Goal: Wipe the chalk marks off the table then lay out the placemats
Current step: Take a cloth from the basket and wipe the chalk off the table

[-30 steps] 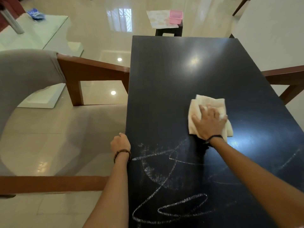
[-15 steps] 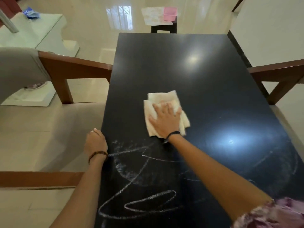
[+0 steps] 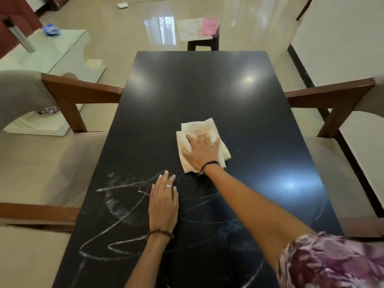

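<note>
sleeve (image 3: 332, 260): purple floral | wrists: dark bracelets | left fingers (image 3: 168, 185): ring

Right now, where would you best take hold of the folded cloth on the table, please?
Probably from above: the cloth lies folded flat on the table under the right hand, so pinch its far edge, bare beyond the fingers.

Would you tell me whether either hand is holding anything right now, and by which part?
Nothing is gripped. The right hand presses flat on the middle of the cloth; the left hand rests flat on the table.
</note>
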